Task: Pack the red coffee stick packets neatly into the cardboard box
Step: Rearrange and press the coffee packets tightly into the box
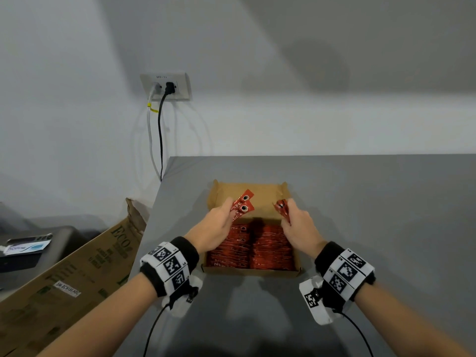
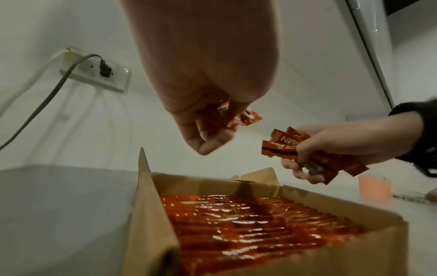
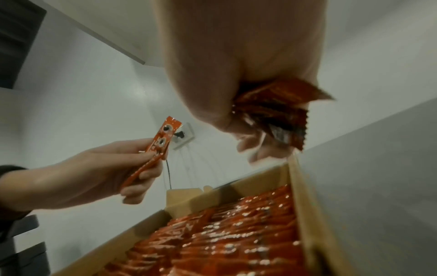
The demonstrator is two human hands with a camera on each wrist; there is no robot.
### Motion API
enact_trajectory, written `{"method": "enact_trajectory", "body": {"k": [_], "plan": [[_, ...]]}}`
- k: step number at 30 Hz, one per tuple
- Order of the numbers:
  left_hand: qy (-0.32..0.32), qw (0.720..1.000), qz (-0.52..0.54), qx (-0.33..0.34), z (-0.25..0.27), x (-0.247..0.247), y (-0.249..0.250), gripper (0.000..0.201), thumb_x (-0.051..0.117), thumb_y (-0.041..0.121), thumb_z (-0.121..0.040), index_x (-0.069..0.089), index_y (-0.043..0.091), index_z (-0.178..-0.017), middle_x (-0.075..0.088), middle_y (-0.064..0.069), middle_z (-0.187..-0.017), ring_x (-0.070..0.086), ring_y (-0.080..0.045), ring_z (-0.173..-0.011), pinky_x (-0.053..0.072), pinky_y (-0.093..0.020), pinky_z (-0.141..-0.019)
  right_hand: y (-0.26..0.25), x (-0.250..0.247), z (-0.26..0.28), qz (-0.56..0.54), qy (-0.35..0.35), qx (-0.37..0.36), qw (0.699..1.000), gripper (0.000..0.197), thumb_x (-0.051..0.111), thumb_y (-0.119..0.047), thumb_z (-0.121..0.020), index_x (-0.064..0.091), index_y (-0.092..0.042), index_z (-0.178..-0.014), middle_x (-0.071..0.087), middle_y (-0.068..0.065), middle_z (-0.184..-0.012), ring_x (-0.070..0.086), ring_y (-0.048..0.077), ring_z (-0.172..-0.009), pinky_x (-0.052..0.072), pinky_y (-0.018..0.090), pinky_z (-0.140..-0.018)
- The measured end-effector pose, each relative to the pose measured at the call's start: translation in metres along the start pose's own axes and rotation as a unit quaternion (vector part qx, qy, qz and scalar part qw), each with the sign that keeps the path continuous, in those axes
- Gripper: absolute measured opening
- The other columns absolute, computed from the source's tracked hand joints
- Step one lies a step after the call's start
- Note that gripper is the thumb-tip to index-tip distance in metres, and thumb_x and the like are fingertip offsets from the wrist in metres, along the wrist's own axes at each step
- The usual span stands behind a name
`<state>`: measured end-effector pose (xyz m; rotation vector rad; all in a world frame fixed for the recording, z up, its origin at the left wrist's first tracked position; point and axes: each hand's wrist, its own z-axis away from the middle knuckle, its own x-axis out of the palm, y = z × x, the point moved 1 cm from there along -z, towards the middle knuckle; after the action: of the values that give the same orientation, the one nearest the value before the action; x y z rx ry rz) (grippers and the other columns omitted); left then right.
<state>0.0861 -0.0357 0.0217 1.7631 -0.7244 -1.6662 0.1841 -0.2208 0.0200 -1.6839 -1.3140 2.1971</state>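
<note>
Near rows in box point(image 1: 298, 264) already full; far end bare. My left hand point(image 1: 219, 225) pinches two packets point(image 1: 242, 206), right hand point(image 1: 298, 225) clutches bunch point(image 1: 282, 210), both above far gap. Filling step; next, square packets, lay beside rows.

A plain white wall point(image 1: 257, 60) stands behind a grey bench point(image 1: 373, 215), with soft shadows across its upper right. On the wall at the left sits a socket plate point(image 1: 164, 86) with a black plug point(image 1: 170, 88) and a white plug point(image 1: 155, 88); their cables hang down behind the bench's far left corner. Left of the bench leans a large printed cardboard carton point(image 1: 77, 266). Farther left, dark furniture point(image 1: 46, 238) carries a small white-and-blue tube point(image 1: 27, 248)
</note>
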Motion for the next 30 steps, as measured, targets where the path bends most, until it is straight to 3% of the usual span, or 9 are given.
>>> {"method": "enact_trajectory", "body": {"k": [4, 9, 12, 15, 18, 22, 24, 27, 30], "plan": [[0.022, 0.994, 0.095, -0.051, 0.007, 0.004, -0.006, 0.011, 0.042, 0.020, -0.100, 0.044, 0.010, -0.101, 0.051, 0.000, -0.065, 0.044, -0.011, -0.048, 0.039, -0.022, -0.045, -0.029, 0.011, 0.005, -0.102, 0.015, -0.064, 0.993, 0.005, 0.054, -0.010, -0.090, 0.052, -0.014, -0.089, 0.058, -0.003, -0.073, 0.051, 0.004, -0.056, 0.039, 0.009, -0.051], [0.032, 0.993, 0.112, -0.032, 0.010, -0.001, -0.003, 0.003, 0.052, 0.022, -0.095, 0.051, 0.021, -0.098, 0.063, -0.017, -0.076, 0.058, -0.028, -0.059, 0.049, -0.036, -0.056, -0.048, 0.021, 0.001, -0.123, 0.024, -0.089, 0.988, 0.016, 0.066, -0.031, -0.084, 0.063, -0.017, -0.080, 0.064, -0.007, -0.070, 0.058, 0.001, -0.064, 0.043, 0.012, -0.060], [0.013, 0.990, 0.140, -0.027, 0.013, -0.007, -0.007, 0.003, 0.051, 0.021, -0.096, 0.051, 0.023, -0.098, 0.060, -0.002, -0.069, 0.054, -0.010, -0.052, 0.047, -0.023, -0.055, -0.046, 0.021, -0.003, -0.122, 0.041, -0.079, 0.988, 0.011, 0.065, -0.027, -0.086, 0.062, -0.018, -0.080, 0.065, -0.007, -0.068, 0.062, 0.004, -0.066, 0.045, 0.012, -0.062], [0.029, 0.980, 0.192, -0.038, 0.016, -0.015, -0.013, 0.014, 0.052, 0.012, -0.095, 0.052, 0.009, -0.108, 0.062, 0.004, -0.069, 0.053, -0.009, -0.053, 0.047, -0.024, -0.061, -0.039, 0.020, -0.004, -0.128, 0.045, -0.063, 0.989, 0.011, 0.059, -0.026, -0.091, 0.061, -0.016, -0.091, 0.068, -0.006, -0.072, 0.066, 0.008, -0.073, 0.049, 0.019, -0.069], [0.046, 0.976, 0.206, -0.045, 0.017, -0.020, -0.016, 0.018, 0.055, 0.005, -0.092, 0.053, 0.000, -0.108, 0.064, 0.004, -0.066, 0.053, -0.008, -0.054, 0.048, -0.032, -0.068, -0.035, 0.021, -0.002, -0.120, 0.027, -0.064, 0.990, 0.008, 0.055, -0.025, -0.093, 0.057, -0.021, -0.086, 0.067, -0.009, -0.073, 0.068, 0.014, -0.073, 0.050, 0.020, -0.065], [0.032, 0.981, 0.181, -0.053, 0.018, -0.023, -0.019, 0.013, 0.060, 0.008, -0.089, 0.058, 0.011, -0.101, 0.070, -0.007, -0.084, 0.063, -0.024, -0.072, 0.053, -0.037, -0.073, -0.027, 0.017, -0.003, -0.071, 0.003, -0.076, 0.995, 0.017, 0.060, -0.026, -0.090, 0.055, -0.022, -0.075, 0.062, -0.010, -0.068, 0.059, 0.008, -0.062, 0.041, 0.020, -0.054], [0.006, 0.986, 0.162, -0.047, 0.020, -0.025, -0.023, 0.009, 0.062, 0.009, -0.088, 0.059, 0.015, -0.094, 0.071, -0.007, -0.086, 0.064, -0.026, -0.077, 0.053, -0.033, -0.072, -0.024, 0.014, -0.002, -0.047, -0.017, -0.082, 0.995, 0.015, 0.064, -0.027, -0.087, 0.058, -0.021, -0.075, 0.061, -0.009, -0.068, 0.054, 0.001, -0.059, 0.038, 0.015, -0.054], [-0.038, 0.992, 0.113, -0.042, 0.025, -0.029, -0.026, 0.008, 0.066, 0.010, -0.085, 0.063, 0.018, -0.087, 0.069, 0.001, -0.085, 0.065, -0.010, -0.080, 0.051, -0.025, -0.075, -0.021, 0.012, 0.003, -0.086, -0.090, -0.086, 0.989, 0.012, 0.072, -0.023, -0.080, 0.064, -0.023, -0.072, 0.065, -0.009, -0.071, 0.057, -0.005, -0.062, 0.041, 0.009, -0.061], [-0.110, 0.993, 0.026, -0.042, 0.028, -0.032, -0.020, 0.004, 0.070, 0.013, -0.083, 0.071, 0.017, -0.083, 0.069, 0.012, -0.080, 0.064, -0.007, -0.075, 0.052, -0.023, -0.074, -0.025, 0.017, 0.009, -0.046, -0.181, -0.084, 0.979, 0.013, 0.077, -0.023, -0.075, 0.066, -0.024, -0.069, 0.067, -0.007, -0.074, 0.060, 0.001, -0.068, 0.045, 0.014, -0.068]]}}
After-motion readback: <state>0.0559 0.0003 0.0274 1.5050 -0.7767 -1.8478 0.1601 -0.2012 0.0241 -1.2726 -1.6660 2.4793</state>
